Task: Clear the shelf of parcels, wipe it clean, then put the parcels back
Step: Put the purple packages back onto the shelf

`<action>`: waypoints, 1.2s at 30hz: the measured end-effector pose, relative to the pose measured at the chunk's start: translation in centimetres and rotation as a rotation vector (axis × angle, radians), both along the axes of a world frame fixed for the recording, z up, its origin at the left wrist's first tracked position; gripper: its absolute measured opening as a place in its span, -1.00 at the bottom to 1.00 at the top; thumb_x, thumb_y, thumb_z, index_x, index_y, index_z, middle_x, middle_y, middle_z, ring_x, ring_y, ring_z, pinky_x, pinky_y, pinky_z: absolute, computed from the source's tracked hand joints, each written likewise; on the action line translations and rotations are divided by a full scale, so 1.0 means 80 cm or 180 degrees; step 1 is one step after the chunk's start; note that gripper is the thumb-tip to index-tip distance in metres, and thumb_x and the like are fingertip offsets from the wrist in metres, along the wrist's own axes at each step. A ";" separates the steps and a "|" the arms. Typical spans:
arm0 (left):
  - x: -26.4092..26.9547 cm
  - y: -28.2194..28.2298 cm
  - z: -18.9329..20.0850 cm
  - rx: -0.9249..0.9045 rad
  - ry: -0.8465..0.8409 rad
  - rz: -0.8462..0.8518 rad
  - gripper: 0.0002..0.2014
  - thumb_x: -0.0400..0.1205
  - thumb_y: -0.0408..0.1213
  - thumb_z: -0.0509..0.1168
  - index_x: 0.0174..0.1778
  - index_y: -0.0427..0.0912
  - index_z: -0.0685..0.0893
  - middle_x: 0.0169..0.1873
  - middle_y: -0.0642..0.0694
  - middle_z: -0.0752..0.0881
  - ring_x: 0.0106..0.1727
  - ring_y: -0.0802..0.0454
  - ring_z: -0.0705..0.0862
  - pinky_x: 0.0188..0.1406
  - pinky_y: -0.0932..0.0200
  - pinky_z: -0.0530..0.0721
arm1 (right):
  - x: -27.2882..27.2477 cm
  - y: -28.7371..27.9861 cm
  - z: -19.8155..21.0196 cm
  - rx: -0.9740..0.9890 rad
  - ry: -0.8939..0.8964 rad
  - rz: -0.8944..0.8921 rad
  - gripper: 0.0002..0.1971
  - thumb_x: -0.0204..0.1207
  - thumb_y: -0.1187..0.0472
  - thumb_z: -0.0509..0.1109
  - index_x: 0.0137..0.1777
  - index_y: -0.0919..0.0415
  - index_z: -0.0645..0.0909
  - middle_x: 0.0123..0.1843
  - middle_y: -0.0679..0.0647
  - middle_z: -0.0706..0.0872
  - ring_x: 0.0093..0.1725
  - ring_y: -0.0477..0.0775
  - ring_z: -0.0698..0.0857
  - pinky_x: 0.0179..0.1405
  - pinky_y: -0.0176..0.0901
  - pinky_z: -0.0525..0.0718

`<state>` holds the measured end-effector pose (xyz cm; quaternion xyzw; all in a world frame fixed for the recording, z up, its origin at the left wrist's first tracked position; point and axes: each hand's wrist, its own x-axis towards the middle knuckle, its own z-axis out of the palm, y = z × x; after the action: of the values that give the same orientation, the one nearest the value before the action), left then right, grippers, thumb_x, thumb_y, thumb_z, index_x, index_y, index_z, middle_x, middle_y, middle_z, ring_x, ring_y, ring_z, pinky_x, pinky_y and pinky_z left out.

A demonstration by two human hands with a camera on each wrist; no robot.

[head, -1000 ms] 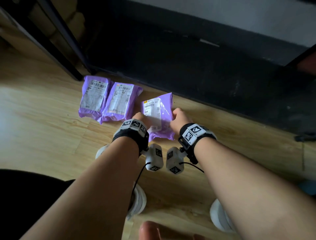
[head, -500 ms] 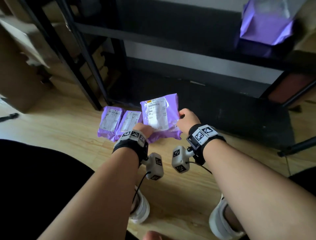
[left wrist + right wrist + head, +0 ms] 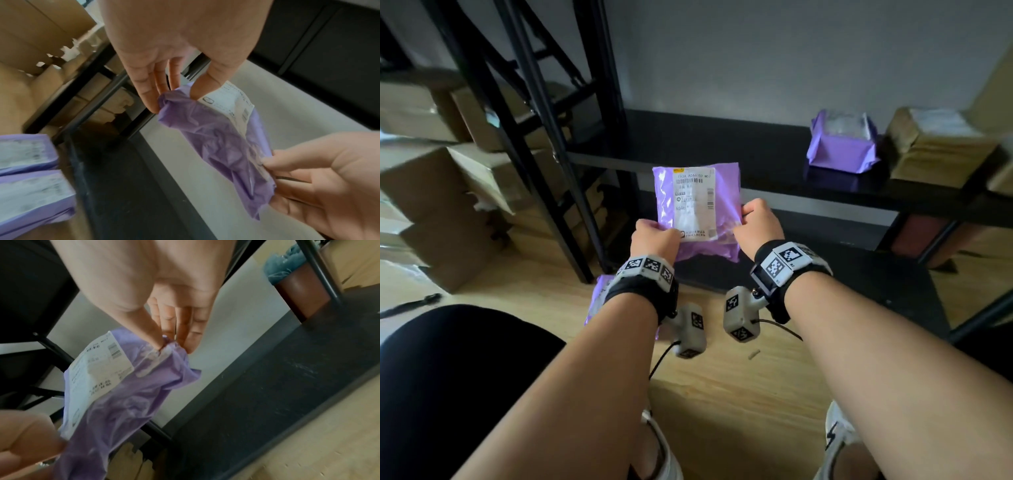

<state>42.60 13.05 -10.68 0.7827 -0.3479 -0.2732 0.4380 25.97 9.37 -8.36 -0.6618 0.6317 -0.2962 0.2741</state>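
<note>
I hold a purple parcel (image 3: 697,209) with a white label up in front of the black shelf (image 3: 688,147). My left hand (image 3: 657,236) pinches its lower left corner, and my right hand (image 3: 756,222) pinches its right edge. In the left wrist view the thumb and fingers of my left hand (image 3: 174,91) squeeze the crumpled end of the parcel (image 3: 218,139). The right wrist view shows my right hand (image 3: 172,337) pinching the parcel (image 3: 115,391) at its top corner. Another purple parcel (image 3: 842,144) sits on the shelf at the right. Two purple parcels (image 3: 30,178) lie on the floor.
Brown paper parcels (image 3: 935,144) sit at the shelf's right end. Cardboard boxes (image 3: 448,178) are stacked behind the black rack posts (image 3: 544,137) on the left. A dark mat (image 3: 842,274) lies under the shelf on the wooden floor (image 3: 739,394). A brown bin (image 3: 298,288) stands at the right.
Both hands have lifted the purple parcel from the floor up to shelf height. The view has tilted up, showing the shelf top; the other floor parcels are now mostly hidden behind my left wrist.
</note>
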 end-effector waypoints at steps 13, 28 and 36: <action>-0.048 -0.134 0.121 -0.0533 -0.0269 -0.0420 -0.71 0.40 -0.19 0.23 -0.12 -0.28 0.71 -0.40 -0.06 0.66 -0.39 -0.04 0.63 -0.52 0.27 0.38 | -0.031 -0.109 0.085 -0.0557 0.0166 -0.0447 -0.71 0.46 0.35 0.26 0.17 0.30 0.62 0.17 0.24 0.65 -0.07 0.17 0.65 -0.13 -0.14 0.56; -0.088 -0.235 0.121 -0.0114 -0.0649 -0.1165 -0.68 0.65 -0.31 0.15 0.26 -0.24 0.68 0.18 -0.24 0.72 0.15 -0.20 0.68 -0.06 0.18 0.50 | -0.047 -0.184 0.091 -0.0294 0.0528 -0.0390 -0.61 0.62 0.38 0.14 0.42 0.30 0.52 0.39 0.28 0.59 0.35 0.27 0.59 0.23 -0.05 0.53; -0.074 -0.208 0.120 -0.0275 -0.0572 -0.0991 -0.54 0.66 -0.45 0.09 0.49 -0.14 0.52 0.44 -0.17 0.56 0.42 -0.13 0.55 0.26 0.17 0.50 | -0.041 -0.173 0.084 -0.0438 0.0617 -0.0398 -0.58 0.53 0.41 0.23 0.41 0.32 0.50 0.42 0.28 0.48 0.38 0.27 0.55 0.37 0.04 0.56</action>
<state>36.66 -3.63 -1.06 0.7211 -0.5140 -0.2514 0.3907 22.68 -4.50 -1.62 -0.6639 0.6735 -0.2900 0.1468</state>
